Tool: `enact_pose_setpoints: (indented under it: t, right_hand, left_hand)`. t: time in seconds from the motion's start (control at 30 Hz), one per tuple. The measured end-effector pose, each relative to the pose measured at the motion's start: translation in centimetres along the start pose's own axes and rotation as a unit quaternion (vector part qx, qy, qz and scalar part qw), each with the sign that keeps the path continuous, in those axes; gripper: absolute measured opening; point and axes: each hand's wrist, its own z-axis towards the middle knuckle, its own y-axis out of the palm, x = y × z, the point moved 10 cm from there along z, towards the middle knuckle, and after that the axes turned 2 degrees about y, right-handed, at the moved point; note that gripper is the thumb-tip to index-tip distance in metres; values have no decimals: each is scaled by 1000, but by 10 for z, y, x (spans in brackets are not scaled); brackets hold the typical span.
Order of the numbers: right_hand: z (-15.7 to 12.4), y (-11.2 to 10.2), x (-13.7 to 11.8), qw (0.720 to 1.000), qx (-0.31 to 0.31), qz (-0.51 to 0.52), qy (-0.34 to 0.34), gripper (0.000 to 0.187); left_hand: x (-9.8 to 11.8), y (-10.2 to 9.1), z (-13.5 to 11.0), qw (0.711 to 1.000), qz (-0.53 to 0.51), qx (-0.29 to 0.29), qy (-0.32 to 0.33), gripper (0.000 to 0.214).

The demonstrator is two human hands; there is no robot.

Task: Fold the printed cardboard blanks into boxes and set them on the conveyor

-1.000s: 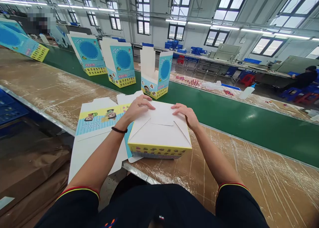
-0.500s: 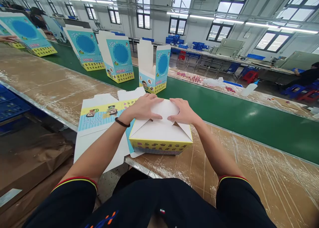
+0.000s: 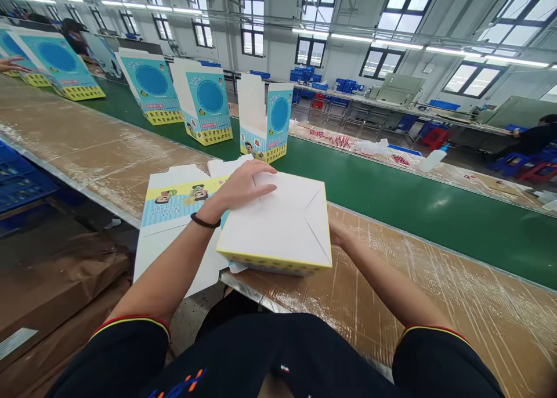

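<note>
A cardboard box point(image 3: 282, 221) stands in front of me with its white flap panel upward, the flaps folded flat into each other; its yellow printed border faces me. My left hand point(image 3: 246, 183) lies on the box's upper left part, fingers stretched and thumb apart. At the box's right side is my right hand point(image 3: 336, 232), its fingers hidden behind the wall. Under and left of the box lies a flat unfolded carton point(image 3: 174, 212), white with a yellow and blue printed band.
Several set-up boxes with open tops, such as this blue one point(image 3: 278, 119), stand on the green conveyor belt point(image 3: 391, 206). A white squeeze bottle point(image 3: 433, 159) is across the belt. Blue crates point(image 3: 21, 180) are at left. Another person's hand point(image 3: 13, 65) shows at far left.
The flaps that both hands were pressing now lie flat and interlocked. My right hand has moved from the top down to the box's right side; my left has shifted slightly left.
</note>
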Motion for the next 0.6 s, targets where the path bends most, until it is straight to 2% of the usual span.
enact_pose_setpoints:
  t: [0.07,0.13,0.2,0.27,0.37,0.43,0.47,0.53,0.6]
  right_hand:
    - [-8,5,17,999,-21,1,34,49]
    - [-10,-4,8,1000,0,11,8,47]
    - [-10,-24,-23,998,32,25,-41,47]
    - [-12,-55,-76,987,84,28,-132,47]
    - [-32,-106,-171,927,184,-50,-323,47]
    - [-34,-125,-213,887,212,-156,-379,45]
    - [-30,-132,-225,870,221,-213,-386,41]
    - [-12,-145,-233,831,252,-334,-367,31]
    - [8,-159,-228,772,310,-454,-319,22]
  left_hand:
    - [12,-8,-8,1000,-10,21,16,51]
    - [21,-22,-19,998,-12,64,23,48]
    - [19,-41,-33,991,-1,131,13,48]
    - [3,-60,-50,979,18,202,-20,47]
    - [-53,-79,-86,953,32,276,-120,46]
    - [-103,-86,-118,925,33,310,-219,44]
    - [-128,-88,-137,905,40,323,-275,41]
    - [-170,-87,-176,864,68,322,-382,34]
    - [-192,-87,-208,830,98,327,-442,31]
